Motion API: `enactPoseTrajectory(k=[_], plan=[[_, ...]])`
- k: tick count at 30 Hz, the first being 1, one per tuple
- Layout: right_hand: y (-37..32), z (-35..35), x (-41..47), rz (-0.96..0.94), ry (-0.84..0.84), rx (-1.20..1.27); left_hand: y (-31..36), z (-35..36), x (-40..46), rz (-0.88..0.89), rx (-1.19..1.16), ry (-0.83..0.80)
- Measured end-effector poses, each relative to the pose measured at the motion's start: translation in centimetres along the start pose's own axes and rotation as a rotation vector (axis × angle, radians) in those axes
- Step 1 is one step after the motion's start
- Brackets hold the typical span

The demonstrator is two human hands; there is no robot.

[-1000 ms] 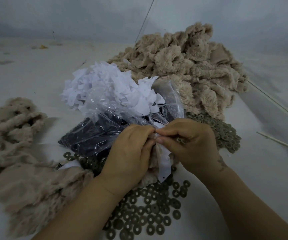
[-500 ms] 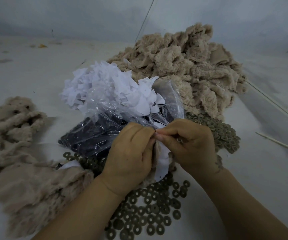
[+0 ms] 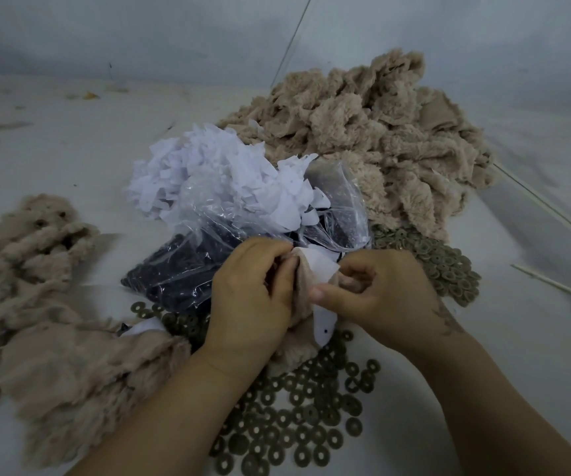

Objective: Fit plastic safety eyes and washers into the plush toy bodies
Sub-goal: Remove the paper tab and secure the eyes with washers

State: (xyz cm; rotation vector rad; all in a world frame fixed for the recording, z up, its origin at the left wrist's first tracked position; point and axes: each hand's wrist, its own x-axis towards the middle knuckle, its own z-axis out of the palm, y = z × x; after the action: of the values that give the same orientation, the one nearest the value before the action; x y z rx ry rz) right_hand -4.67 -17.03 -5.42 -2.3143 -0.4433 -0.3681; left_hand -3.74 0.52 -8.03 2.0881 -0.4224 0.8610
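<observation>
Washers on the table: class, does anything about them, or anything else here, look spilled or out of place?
Yes. The washers lie scattered loose in front of the hands, not in a container; a second heap sits right of the bag. White paper scraps overflow the bag's open top. Nothing looks damaged.

Both forearms reach in from the bottom edge and meet at the middle. The left hand (image 3: 249, 297) is curled, knuckles up, fingers tucked under. The right hand (image 3: 376, 293) is curled too (a dark mark shows at its wrist), thumb stretched toward the left hand.
</observation>
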Motion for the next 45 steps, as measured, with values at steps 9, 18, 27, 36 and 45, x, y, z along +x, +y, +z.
enactPoseTrajectory(k=[9,18,27,36,45], plan=[[0.0,0.0,0.1,0.164,-0.082,0.219,0.1,0.2,-0.1,-0.077,-0.011,0.047],[0.2,0.7,0.3,0.323,0.199,0.514,0.7,0.2,-0.3,-0.095,-0.184,0.034],[0.4,0.9,0.4,0.428,0.271,0.309,0.5,0.6,-1.3,0.145,0.052,-0.147],[-0.5,0.5,0.4,0.538,0.143,0.595,1.0,0.5,-1.3,0.088,0.101,-0.380],[-0.7,-0.1,0.6,0.795,0.001,0.881,1.7,0.9,-1.4,0.342,0.197,-0.105]])
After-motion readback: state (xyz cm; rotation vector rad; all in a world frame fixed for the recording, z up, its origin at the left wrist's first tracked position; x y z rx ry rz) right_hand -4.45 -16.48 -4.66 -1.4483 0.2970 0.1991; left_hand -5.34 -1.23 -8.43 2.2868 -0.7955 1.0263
